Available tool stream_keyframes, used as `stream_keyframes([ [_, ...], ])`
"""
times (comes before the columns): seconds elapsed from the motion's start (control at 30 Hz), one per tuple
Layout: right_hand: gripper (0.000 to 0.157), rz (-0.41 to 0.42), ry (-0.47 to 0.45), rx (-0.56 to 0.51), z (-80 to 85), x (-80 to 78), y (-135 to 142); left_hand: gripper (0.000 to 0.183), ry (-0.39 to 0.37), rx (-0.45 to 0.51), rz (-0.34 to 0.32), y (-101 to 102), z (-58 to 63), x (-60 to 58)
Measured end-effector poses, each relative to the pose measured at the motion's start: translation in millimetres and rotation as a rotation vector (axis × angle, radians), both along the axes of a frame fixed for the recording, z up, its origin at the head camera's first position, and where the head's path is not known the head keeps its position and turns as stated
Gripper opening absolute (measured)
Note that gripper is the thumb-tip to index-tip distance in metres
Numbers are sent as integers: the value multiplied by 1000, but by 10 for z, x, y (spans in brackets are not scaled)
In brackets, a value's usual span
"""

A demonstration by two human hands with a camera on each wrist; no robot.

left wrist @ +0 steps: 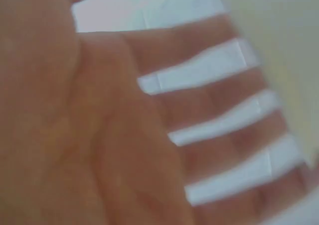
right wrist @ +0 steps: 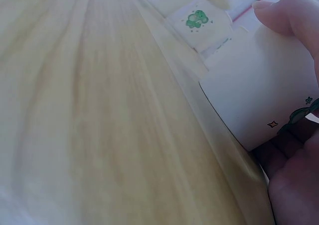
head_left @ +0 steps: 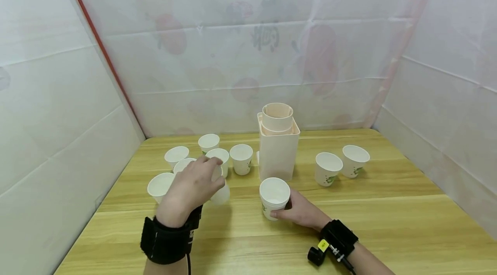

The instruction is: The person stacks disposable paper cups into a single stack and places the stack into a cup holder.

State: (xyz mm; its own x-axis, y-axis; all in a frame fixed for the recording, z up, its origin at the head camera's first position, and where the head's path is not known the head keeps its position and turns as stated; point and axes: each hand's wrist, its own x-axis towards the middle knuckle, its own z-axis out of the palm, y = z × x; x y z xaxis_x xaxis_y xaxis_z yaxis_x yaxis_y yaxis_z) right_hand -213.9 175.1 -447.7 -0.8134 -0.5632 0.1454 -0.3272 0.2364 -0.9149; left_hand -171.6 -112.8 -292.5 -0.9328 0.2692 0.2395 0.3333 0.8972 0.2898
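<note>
My right hand (head_left: 300,212) grips a short stack of white paper cups (head_left: 272,212) from its right side, thumb in front. In the right wrist view, the lowest cup (right wrist: 259,85) shows a small green print, with the thumb over its side. My left hand (head_left: 192,184) is over the left group of cups, fingers bent down around a white paper cup (head_left: 220,196) that shows below the thumb. In the left wrist view, a blurred pale surface (left wrist: 294,46) covers the fingertips. Under and beside this hand stand several cups, including one at the near left (head_left: 160,185).
Behind the stack stands a tall cream box-shaped holder (head_left: 277,156) with a round tube (head_left: 277,119) in its top. Another cup (head_left: 241,160) is just left of it. Two cups (head_left: 328,169) stand to the right on the wooden table (head_left: 388,223). White sheets (head_left: 233,67) enclose the table.
</note>
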Motion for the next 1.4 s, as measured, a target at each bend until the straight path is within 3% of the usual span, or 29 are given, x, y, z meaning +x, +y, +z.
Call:
stream_keyframes([
  [0.3, 60, 24, 12, -28, -39, -28, 5, 37, 358, 128, -139, 179, 51, -36],
  [0.53, 59, 50, 22, -40, -33, -22, 12, 42, 511, 198, -256, 396, 29, -62],
  [0.87, 54, 47, -12, -27, -5, -10, 4, 45, 534, 114, -359, 728, -105, -97],
  [1.1, 51, 44, -22, -13, 201, 93, -33, 40, 524, 81, -420, 841, -214, -137],
  [1.2, 48, 64, -18, -21, 280, 137, -42, 39, 511, 33, -425, 881, -264, -154],
  [1.4, 47, 81, -41, -23, 277, 132, -36, 43, 488, -30, -412, 927, -350, -173],
])
